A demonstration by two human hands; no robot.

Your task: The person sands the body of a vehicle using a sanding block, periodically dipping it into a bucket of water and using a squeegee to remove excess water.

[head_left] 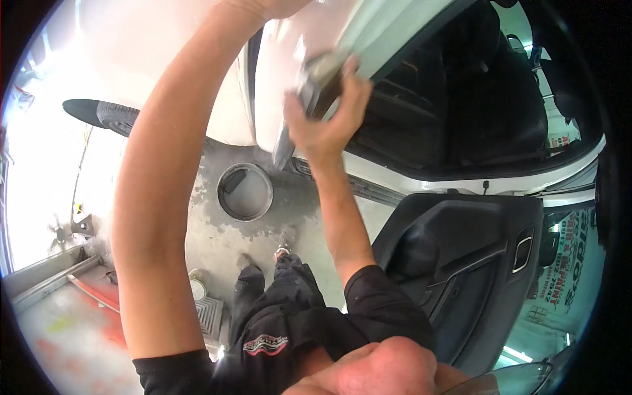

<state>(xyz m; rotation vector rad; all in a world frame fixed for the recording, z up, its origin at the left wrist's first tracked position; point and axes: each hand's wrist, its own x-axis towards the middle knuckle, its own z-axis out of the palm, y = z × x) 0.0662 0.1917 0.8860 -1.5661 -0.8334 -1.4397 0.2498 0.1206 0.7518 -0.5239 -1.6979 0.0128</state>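
My right hand (329, 128) is wrapped around a dark grey and beige sanding block (320, 82), pressed against the pale body panel (283, 56) of a car. Motion blurs the block and my fingertips. At the top edge of the view, my left hand (280, 5) is by the same panel. Its fingers are cut off by the frame, so their pose is hidden. On the floor below stands a round dark bucket (220, 197) of cloudy liquid, with a dark rectangular piece (235, 181) in it.
To the right, a black-trimmed car door (454, 263) stands open beside the dark cabin (454, 99). A tyre (117, 117) shows at the left. Lower left are a paint-stained surface (72, 342), a small can (197, 286) and a floor grate (209, 316).
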